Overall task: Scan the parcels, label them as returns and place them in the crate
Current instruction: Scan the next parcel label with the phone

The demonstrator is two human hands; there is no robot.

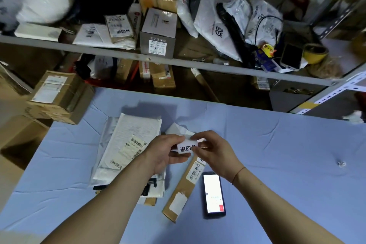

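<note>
Both hands meet over the blue table [277, 154], holding a white return label [186, 148] printed with black characters. My left hand [165, 152] holds its left side from beneath, and my right hand [213, 151] pinches its right edge. Under them lies a long brown cardboard parcel [183, 188] with a barcode sticker. A white padded mailer [128, 144] with barcode labels lies to the left on other flat parcels. A phone [213, 194] with a lit screen lies right of the brown parcel. No crate is in view.
A metal shelf [178, 63] behind the table is crowded with boxes, white poly bags, a tape roll [315, 53] and a second device [291, 56]. Cardboard boxes [59, 97] are stacked at the table's left. A small crumpled scrap [341, 163] lies on the right.
</note>
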